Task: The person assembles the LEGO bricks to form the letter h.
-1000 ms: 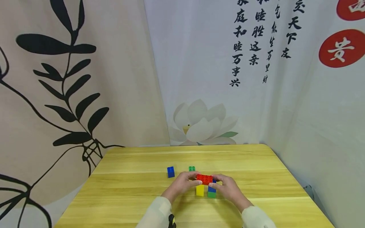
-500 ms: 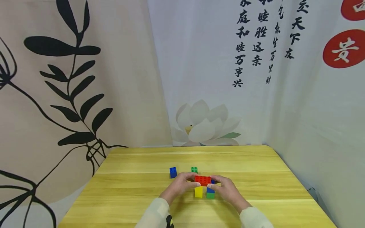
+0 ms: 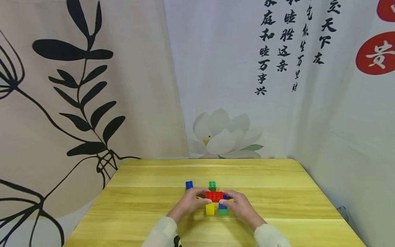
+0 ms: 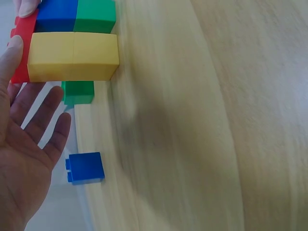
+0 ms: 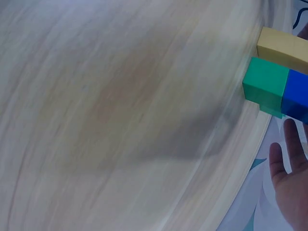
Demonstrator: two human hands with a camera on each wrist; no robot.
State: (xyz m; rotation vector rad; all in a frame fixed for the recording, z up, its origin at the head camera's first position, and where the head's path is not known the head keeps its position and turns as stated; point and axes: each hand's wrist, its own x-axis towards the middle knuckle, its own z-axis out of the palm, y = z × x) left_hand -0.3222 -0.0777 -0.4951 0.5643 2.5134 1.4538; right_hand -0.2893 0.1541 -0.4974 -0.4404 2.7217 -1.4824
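- Head view: red brick (image 3: pixel 214 196) sits across the tops of the yellow stack (image 3: pixel 210 209) and blue-and-green stack (image 3: pixel 223 208), right between left hand (image 3: pixel 189 202) and right hand (image 3: pixel 242 205).
- Its long axis runs hand to hand, so neither's really nearer.
- Each one's pinching its own end of it.

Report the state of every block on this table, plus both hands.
Red brick: level, studs up, across both stacks; whether fully pressed on, unclear.
Yellow stack: upright, two blocks joined.
Blue-and-green stack: upright, blue above green.
Rear green block: separate, studs up.
Loose blue block: separate, studs up.
Left hand: pinching the red brick.
Right hand: pinching the red brick.
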